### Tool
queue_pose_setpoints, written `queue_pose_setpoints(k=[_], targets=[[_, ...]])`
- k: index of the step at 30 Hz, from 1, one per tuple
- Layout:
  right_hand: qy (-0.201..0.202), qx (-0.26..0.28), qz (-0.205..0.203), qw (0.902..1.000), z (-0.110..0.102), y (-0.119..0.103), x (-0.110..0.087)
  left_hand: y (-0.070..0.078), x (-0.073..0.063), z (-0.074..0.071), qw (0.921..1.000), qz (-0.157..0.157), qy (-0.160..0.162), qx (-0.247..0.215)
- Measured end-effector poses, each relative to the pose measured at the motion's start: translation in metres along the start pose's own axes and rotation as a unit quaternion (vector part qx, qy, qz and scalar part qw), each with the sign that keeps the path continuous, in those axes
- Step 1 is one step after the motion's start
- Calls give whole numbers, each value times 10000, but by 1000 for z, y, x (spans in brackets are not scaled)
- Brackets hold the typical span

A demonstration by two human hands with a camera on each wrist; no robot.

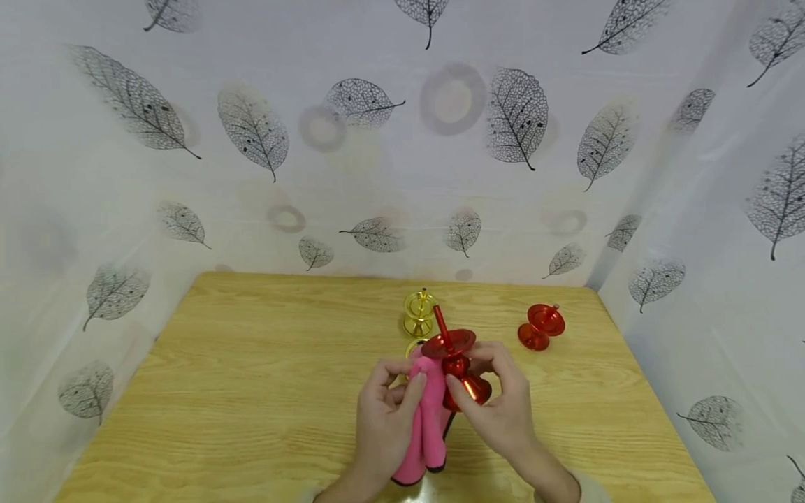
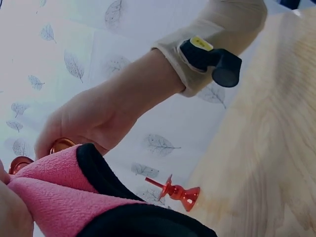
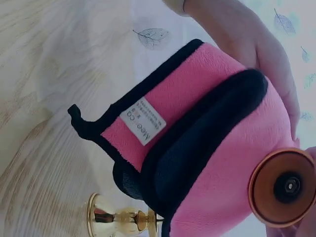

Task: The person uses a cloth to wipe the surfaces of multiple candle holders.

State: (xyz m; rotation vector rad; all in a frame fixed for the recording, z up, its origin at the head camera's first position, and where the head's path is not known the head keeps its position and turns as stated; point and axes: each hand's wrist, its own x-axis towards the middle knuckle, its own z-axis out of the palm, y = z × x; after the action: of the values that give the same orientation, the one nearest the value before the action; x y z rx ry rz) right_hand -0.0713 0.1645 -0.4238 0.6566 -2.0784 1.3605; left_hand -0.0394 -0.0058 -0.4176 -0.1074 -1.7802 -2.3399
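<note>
Pink plush cloth [image 1: 432, 412] hangs from the left hand [image 1: 385, 419] in the head view, pinched between thumb and fingers. We see the right hand [image 1: 508, 405] clamped on a red candle holder [image 1: 455, 365], thumb in front, fingers behind. That holder is just right of the cloth's upper part, at its edge; its long axis tilts, spike up and leftward, base down toward the right palm, so the right hand is nearer. Beyond stand a gold candle holder [image 1: 418, 314] and, farther right, a second red candle holder [image 1: 544, 321].

From the left wrist we look along the cloth's black edging [image 2: 143, 222], with the second red holder upright on the wooden table [image 2: 256, 148].

From the right wrist we face the gripped holder's round underside (coppery in this light), against the cloth and its white label [image 3: 143, 120].
</note>
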Motion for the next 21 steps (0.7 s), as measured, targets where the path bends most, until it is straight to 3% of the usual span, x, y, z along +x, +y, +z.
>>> queue_pose_setpoints(k=[3, 6, 8, 10, 13, 15, 18, 21], targets=[[-213, 665, 422, 9967, -4, 1, 1, 1, 0, -1, 9999, 140, 9, 44], [-406, 1633, 1075, 9799, -10, 3, 3, 2, 1, -2, 9996, 280, 22, 81], [-490, 2300, 1580, 9590, -13, 4, 4, 2, 1, -3, 9995, 289, 12, 99], [-618, 2919, 2075, 9316, -17, 5, 5, 2, 1, -4, 9996, 282, 3, 83], [-912, 3511, 2720, 8913, -20, 7, 7, 2, 2, -4, 9995, 288, -14, 94], [-1171, 3706, 2980, 8719, -22, 9, 9, 2, 2, -4, 9995, 295, -27, 107], [-1467, 3755, 3095, 8612, -23, 12, 10, 2, 1, -5, 9995, 276, -72, 126], [-1591, 3702, 3006, 8644, -23, 15, 9, 0, 1, -6, 9996, 216, -109, 135]])
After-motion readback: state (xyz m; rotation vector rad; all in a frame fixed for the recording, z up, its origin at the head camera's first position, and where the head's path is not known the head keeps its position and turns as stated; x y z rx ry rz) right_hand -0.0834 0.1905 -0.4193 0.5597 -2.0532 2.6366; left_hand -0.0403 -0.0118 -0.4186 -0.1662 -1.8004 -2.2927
